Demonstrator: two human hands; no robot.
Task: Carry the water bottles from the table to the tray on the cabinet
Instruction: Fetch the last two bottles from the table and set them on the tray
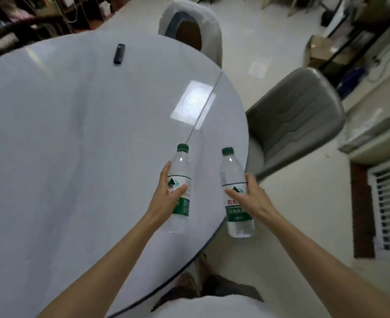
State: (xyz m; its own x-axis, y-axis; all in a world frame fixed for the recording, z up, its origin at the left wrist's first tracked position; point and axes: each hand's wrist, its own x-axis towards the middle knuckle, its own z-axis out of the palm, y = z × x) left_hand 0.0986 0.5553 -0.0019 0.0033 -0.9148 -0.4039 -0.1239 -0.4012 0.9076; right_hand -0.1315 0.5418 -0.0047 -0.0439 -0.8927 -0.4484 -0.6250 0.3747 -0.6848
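Observation:
Two clear water bottles with green caps and green-and-white labels are upright in my hands. My left hand (166,198) grips the left bottle (180,171) around its label, above the white round table (74,145) near its right edge. My right hand (251,198) grips the right bottle (233,171) around its label; this bottle's base hangs past the table's edge, over the floor. The tray and the cabinet are out of view.
A small black device (119,53) lies on the far part of the table. A grey chair (299,120) stands to the right of the table and a white-backed chair (194,26) at its far side. A cardboard box (320,51) and clutter sit on the floor beyond.

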